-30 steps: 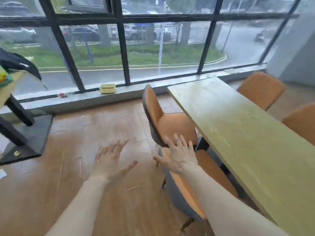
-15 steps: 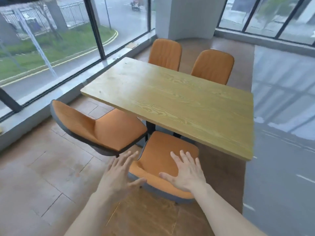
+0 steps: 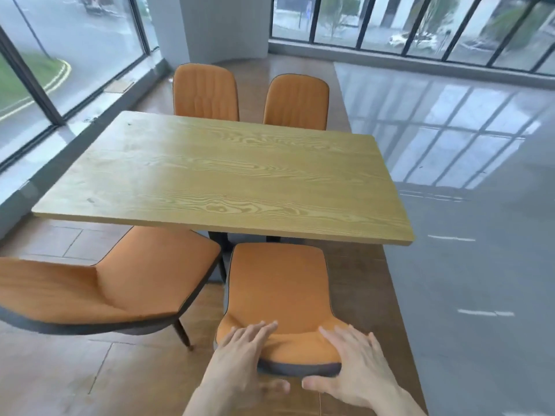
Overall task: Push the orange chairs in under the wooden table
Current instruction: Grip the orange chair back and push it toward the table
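The wooden table (image 3: 225, 175) fills the middle of the view. An orange chair (image 3: 276, 283) stands right in front of me, its seat front at the table's near edge. My left hand (image 3: 240, 355) and my right hand (image 3: 354, 364) clasp the top of its backrest, fingers over the front and thumbs behind. To its left a second orange chair (image 3: 120, 283) is turned at an angle, with its seat partly under the table. Two more orange chairs (image 3: 205, 91) (image 3: 295, 100) stand tucked in at the far side.
Tall windows with dark frames (image 3: 30, 82) run along the left and the back. A white pillar (image 3: 225, 25) stands behind the far chairs. Wooden flooring (image 3: 90, 370) lies under the table, and glossy grey floor (image 3: 465, 235) spreads to the right.
My view has swung round to face the table's long side. Both hands have gone from hovering spread in the air to clasping the near chair's backrest.
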Action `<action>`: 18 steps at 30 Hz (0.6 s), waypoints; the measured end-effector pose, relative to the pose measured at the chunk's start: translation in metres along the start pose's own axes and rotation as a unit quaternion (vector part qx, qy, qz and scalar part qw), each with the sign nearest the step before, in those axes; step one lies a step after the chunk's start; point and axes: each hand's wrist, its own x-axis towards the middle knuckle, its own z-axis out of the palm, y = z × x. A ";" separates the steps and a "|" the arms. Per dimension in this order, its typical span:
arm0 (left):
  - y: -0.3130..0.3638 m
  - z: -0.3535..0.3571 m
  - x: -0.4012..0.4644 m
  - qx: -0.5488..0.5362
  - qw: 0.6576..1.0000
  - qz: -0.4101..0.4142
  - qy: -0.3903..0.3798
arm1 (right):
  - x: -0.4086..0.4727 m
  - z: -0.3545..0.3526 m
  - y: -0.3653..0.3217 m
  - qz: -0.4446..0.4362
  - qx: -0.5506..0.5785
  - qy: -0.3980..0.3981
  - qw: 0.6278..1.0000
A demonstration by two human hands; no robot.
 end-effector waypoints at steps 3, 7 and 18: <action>-0.006 -0.005 0.016 0.018 0.998 -0.001 -0.053 | 0.007 0.006 -0.001 0.015 0.006 0.017 1.000; -0.009 0.000 0.024 0.033 0.998 -0.003 -0.053 | 0.015 0.014 -0.003 0.029 -0.022 0.050 0.998; -0.013 0.010 0.015 0.088 0.993 0.056 0.051 | 0.007 0.035 -0.004 0.022 -0.077 0.169 0.982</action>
